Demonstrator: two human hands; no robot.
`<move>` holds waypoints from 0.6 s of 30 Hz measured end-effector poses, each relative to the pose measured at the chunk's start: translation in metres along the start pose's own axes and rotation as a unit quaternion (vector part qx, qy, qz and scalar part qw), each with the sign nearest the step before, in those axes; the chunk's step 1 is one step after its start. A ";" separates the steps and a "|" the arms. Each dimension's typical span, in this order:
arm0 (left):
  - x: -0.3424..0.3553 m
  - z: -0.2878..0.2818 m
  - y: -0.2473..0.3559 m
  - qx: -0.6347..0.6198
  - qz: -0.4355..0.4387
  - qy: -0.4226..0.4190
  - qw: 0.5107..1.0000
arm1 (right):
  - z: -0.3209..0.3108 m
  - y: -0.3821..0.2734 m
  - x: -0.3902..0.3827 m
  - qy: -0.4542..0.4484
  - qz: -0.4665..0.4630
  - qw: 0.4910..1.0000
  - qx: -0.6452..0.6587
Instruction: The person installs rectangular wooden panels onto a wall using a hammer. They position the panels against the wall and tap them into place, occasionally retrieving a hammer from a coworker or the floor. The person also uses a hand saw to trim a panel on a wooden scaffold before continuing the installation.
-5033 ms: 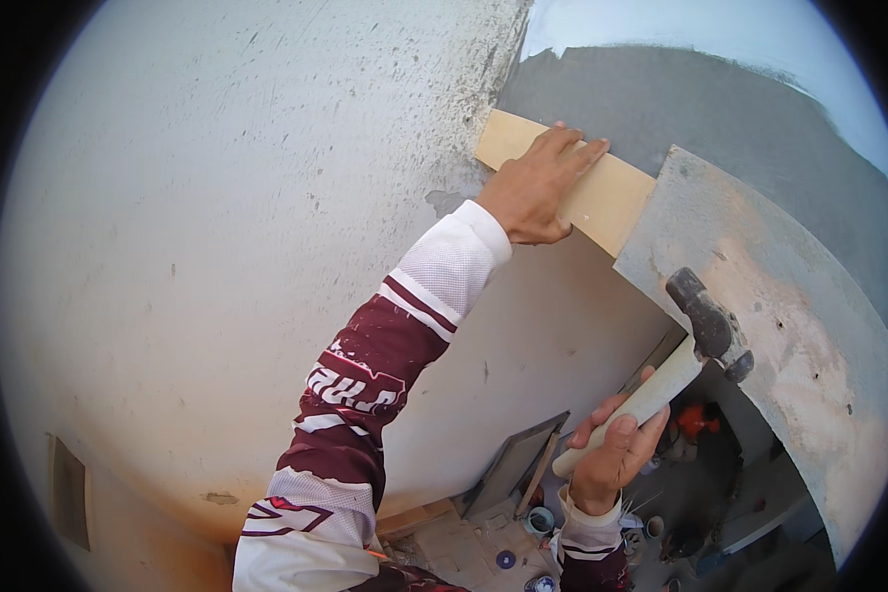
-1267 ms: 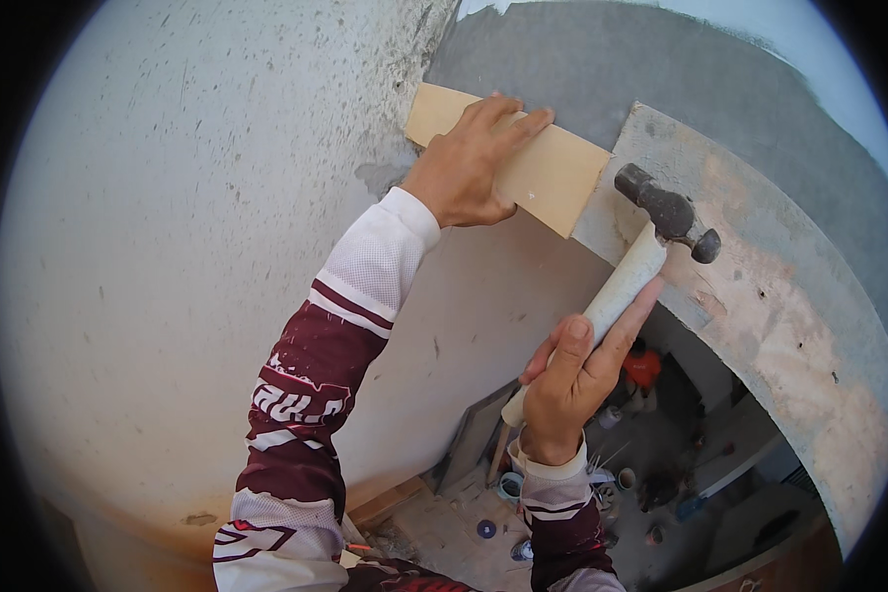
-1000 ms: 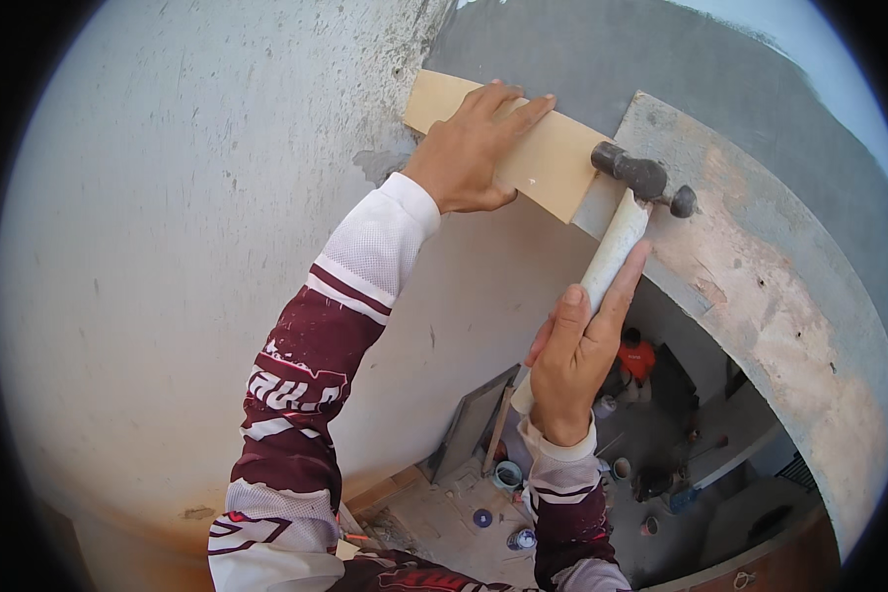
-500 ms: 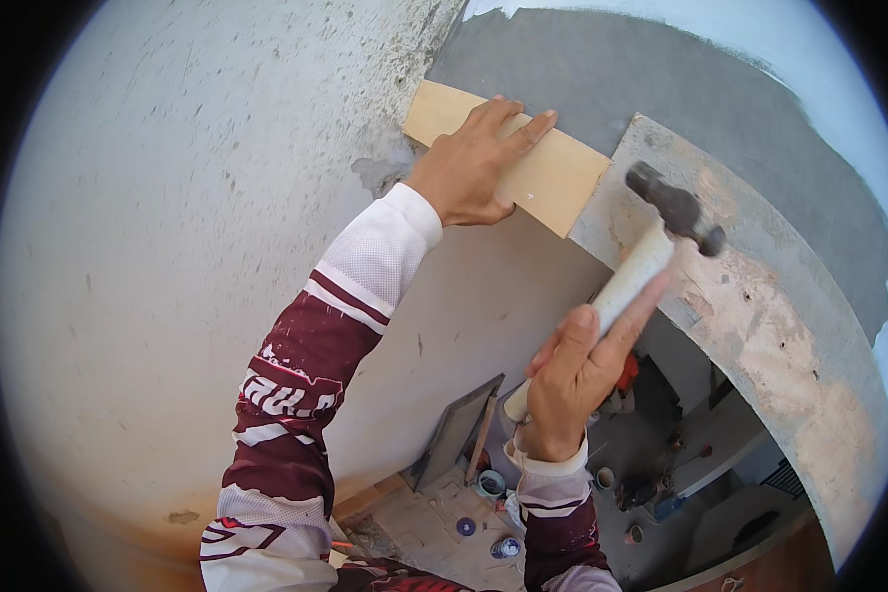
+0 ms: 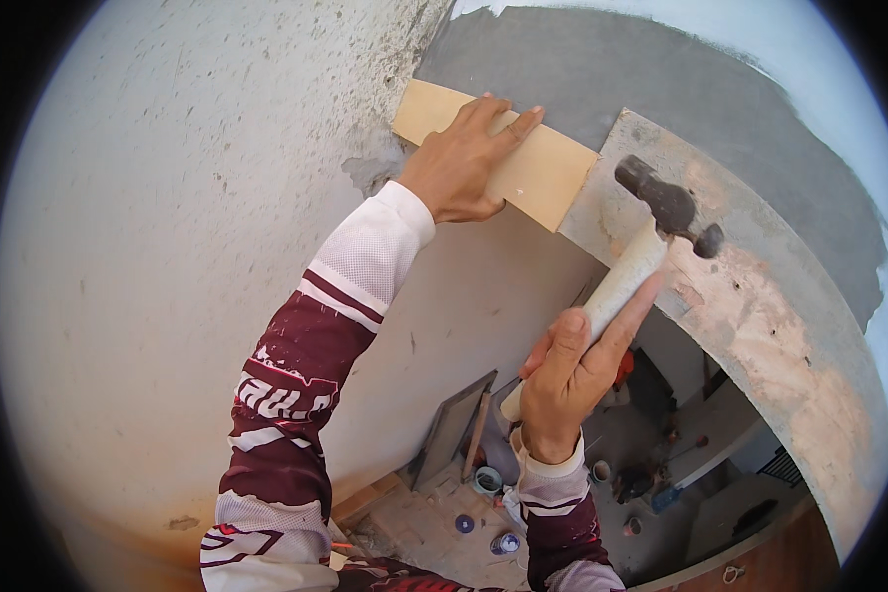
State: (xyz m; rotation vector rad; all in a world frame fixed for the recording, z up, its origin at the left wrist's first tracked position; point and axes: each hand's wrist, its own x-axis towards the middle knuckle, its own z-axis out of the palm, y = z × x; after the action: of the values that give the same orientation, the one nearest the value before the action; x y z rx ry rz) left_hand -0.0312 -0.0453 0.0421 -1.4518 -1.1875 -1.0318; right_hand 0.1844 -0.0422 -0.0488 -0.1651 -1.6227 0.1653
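hammer (image 5: pixel 629 266) is sitting in the closed right hand (image 5: pixel 567 375), right of the tan strip (image 5: pixel 548 178); left hand (image 5: pixel 459 168) is clasping that strip, fingers slightly spread.

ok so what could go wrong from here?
1. The left hand is spread over the tan piece, near the hammer in the right hand; a stray blow could catch its fingers.
2. A hard knock might chip the tan piece's right end or the mottled panel beside it.
3. If either hand slips, something could drop toward the floor far below, where a bucket and other items stand.
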 end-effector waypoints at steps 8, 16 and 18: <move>-0.002 -0.003 0.003 0.010 -0.014 -0.037 0.999 | -0.026 -0.012 -0.001 -0.077 -0.095 0.982 -0.142; -0.001 0.003 0.011 0.037 -0.004 -0.016 0.999 | -0.028 -0.019 -0.005 -0.113 -0.150 0.964 -0.187; -0.002 0.010 0.012 0.058 -0.013 -0.027 0.998 | -0.020 -0.011 0.003 -0.100 -0.129 0.970 -0.179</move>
State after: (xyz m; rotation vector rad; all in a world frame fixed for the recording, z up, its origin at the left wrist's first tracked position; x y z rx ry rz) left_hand -0.0189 -0.0369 0.0368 -1.3825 -1.2871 -0.9310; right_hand 0.2041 -0.0516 -0.0422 -0.2167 -1.8493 -0.3244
